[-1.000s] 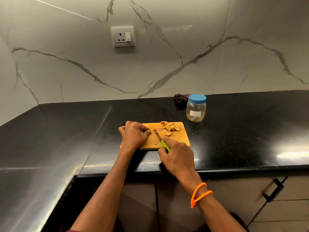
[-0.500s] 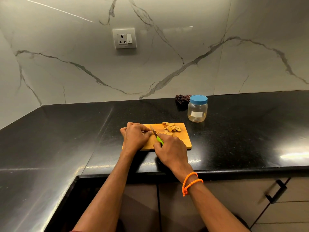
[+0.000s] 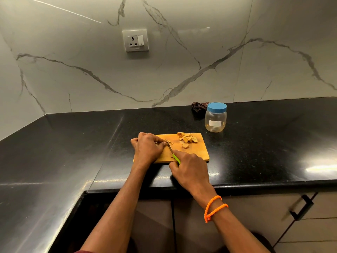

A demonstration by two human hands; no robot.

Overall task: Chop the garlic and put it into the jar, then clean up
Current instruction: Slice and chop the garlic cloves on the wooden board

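Garlic (image 3: 187, 140) lies chopped just beyond both hands (image 3: 148, 147).

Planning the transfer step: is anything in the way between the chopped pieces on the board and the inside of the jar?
Yes: the blue lid is on the jar, closing its mouth. The bare counter between the chopped pieces on the cutting board and the jar shows nothing else.

a home kitchen: black polished stone countertop (image 3: 255, 143) in an l-shape, veined marble backsplash (image 3: 182, 73) with wall socket (image 3: 135, 40), handled cabinet doors (image 3: 300, 207) below, wooden chopping board (image 3: 197, 152), blue-lidded jar (image 3: 216, 117).
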